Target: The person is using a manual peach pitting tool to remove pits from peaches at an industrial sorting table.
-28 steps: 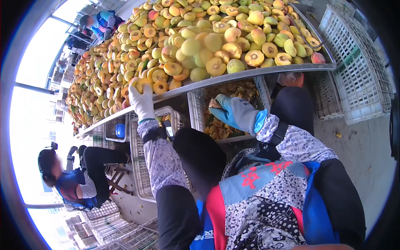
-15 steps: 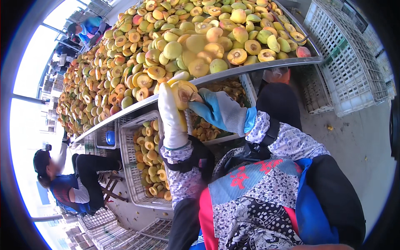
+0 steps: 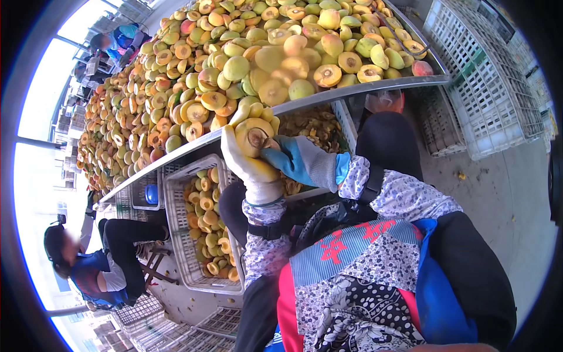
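My left hand [image 3: 240,154], in a white glove with yellowed fingers, cups a halved peach [image 3: 251,130] cut face up at the front rim of the metal table [image 3: 387,83]. My right hand [image 3: 296,158], in a blue-and-grey glove, grips a small tool [image 3: 264,141] at the dark pit hollow; much of the tool is hidden by the fingers. Halved peaches [image 3: 170,100] cover the table. Below its rim are a crate of peach halves [image 3: 208,223] and, behind my right hand, a crate of brown scraps [image 3: 314,126].
Stacked white crates [image 3: 478,82] stand at right. A seated co-worker [image 3: 102,270] is at lower left beside more crates [image 3: 143,311]; another person [image 3: 120,44] is at the far side. A blue object [image 3: 151,193] sits in a tray under the table edge. My dark-clothed knees frame my hands.
My left hand has drawn back from the pile and turned up with the peach half in it. My right hand has moved left to the fruit, bringing both hands together.
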`<state>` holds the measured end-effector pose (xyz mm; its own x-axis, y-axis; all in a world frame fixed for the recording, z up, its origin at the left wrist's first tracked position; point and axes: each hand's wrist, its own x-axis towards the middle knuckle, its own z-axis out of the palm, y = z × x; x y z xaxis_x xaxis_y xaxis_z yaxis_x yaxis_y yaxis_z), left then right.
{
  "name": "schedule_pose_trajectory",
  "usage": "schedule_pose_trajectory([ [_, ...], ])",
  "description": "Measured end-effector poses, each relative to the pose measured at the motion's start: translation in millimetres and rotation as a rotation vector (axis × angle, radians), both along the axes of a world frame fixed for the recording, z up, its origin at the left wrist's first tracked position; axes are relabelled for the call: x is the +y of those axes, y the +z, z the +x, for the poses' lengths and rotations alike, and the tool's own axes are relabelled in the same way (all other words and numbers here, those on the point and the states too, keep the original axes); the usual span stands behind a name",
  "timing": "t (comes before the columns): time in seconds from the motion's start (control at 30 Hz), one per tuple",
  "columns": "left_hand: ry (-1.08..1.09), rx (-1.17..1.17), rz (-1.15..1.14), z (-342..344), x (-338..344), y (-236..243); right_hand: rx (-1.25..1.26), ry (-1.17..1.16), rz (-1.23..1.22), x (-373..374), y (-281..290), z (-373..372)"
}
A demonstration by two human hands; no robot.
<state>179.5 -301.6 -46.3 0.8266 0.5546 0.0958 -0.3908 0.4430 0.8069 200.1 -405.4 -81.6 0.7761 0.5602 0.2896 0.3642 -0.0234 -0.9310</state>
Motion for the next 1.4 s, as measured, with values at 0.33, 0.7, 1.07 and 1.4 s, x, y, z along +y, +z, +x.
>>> schedule_pose_trajectory([
  [0.33, -0.059, 0.091, 0.086, -7.8, 10.2, 6.8, 0.158, 0.153, -0.084, -1.0, -3.4, -3.9],
  [0.7, -0.371, 0.153, 0.308, -3.6, 39.8, -6.1, 0.949, 0.534, -0.311, -20.2, 27.1, 1.2],
  [1.07, -0.209, 0.139, 0.226, -2.0, 27.9, -19.7, 0.829, 0.420, -0.373, -20.4, 32.6, -4.9],
  [1.4, -0.118, 0.082, 0.153, -2.9, 17.1, -21.3, 0.751, 0.371, -0.315, -16.3, 29.1, -10.2],
])
